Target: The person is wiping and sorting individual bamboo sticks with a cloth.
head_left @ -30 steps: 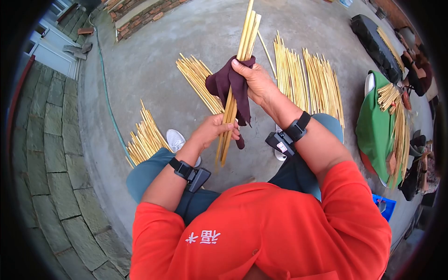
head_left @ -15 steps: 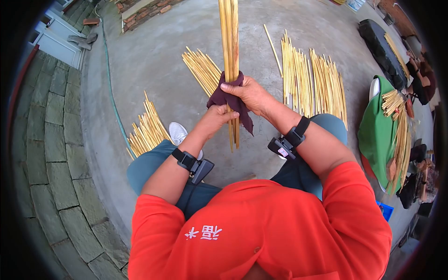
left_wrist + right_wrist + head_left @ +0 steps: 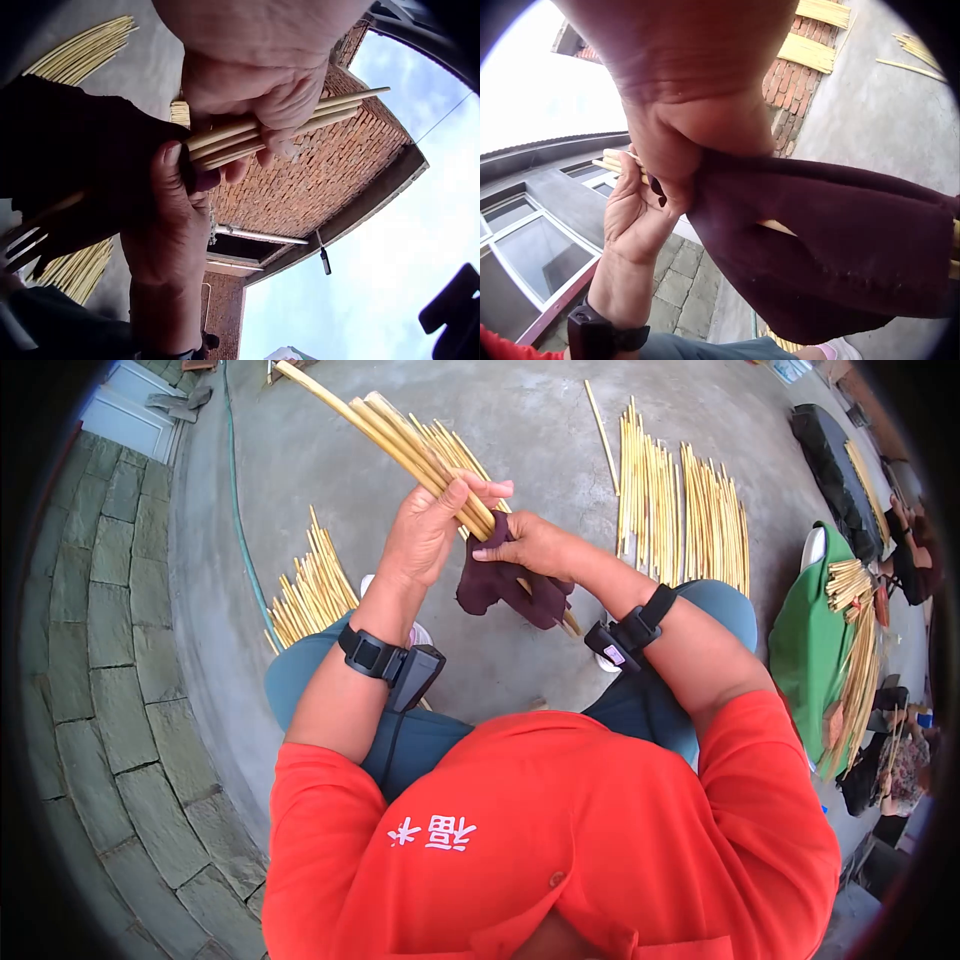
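One wide concrete floor (image 3: 300,460) spreads beyond the person's knees, with two broad batches of pale sticks (image 3: 650,490) lying side by side on it and a smaller batch (image 3: 315,580) near the left leg. Above it, held in both hands, is a slim bundle of sticks (image 3: 400,442), tilted so that its far ends point forward and to the left. To me it looks light and stiff, probably smooth enough for the sticks to slide along each other, and thin enough that a hard sideways bend could crack one. Maroon cloth (image 3: 485,582) wraps its nearer part, soft and limp, its loose folds hanging; I'd guess it grips better than skin. The left hand (image 3: 425,530) curls round the bare sticks just beyond the cloth, thumb laid over them. The right hand (image 3: 540,547) grips the cloth against the sticks, thumb on top. I'd hold the whole bundle about there, towards the middle, rather than by its narrow tips (image 3: 572,622), which would likely splay.
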The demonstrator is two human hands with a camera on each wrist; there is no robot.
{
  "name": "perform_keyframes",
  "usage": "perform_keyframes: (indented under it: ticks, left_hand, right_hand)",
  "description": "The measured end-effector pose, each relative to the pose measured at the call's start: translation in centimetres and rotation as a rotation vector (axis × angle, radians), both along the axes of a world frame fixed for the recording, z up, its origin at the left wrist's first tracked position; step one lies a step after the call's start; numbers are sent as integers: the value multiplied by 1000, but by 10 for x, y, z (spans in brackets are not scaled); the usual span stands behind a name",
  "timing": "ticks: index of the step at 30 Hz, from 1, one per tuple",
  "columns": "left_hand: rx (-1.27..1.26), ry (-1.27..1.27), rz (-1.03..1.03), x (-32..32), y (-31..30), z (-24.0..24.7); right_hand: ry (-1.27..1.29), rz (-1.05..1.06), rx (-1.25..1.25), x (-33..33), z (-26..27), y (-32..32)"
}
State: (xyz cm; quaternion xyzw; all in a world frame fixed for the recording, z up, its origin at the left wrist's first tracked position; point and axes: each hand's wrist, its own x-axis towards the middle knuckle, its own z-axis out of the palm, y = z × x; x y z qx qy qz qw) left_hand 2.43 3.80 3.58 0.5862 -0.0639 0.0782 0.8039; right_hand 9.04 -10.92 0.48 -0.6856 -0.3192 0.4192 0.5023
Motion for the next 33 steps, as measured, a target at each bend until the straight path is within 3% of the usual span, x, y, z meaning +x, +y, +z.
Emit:
perform_keyframes:
  ticks: [2,4,9,11,14,17,19,24,29,33]
  left_hand:
    - [-230,19,-59,-2,6,3]
    - [-240,18,16,-4,17,17]
    - [-400,-132,314,-14,93,31]
    - [-471,-200,534,-18,111,28]
    - [-465,-151,615,-18,83,24]
    - [-531,47,120,-16,35,-1]
    - [-478,108,47,-17,15,-8]
    - [-456,92,64,-15,17,-2]
    - [-600,-104,309,-18,66,14]
    - [-691,-157,450,-30,101,20]
  right_hand:
    - [47,-5,74,-2,2,1]
    - [13,20,44,0,4,1]
    - [-73,95,-84,-1,8,-5]
    - [-117,138,-84,0,3,-5]
    - [-29,139,-97,-5,3,-4]
    - [8,129,-113,-6,1,-1]
    - [133,91,27,-6,-3,3]
    - [110,106,-59,-8,18,3]
    - [115,42,-65,-2,7,1]
    - [207,-122,25,10,14,-6]
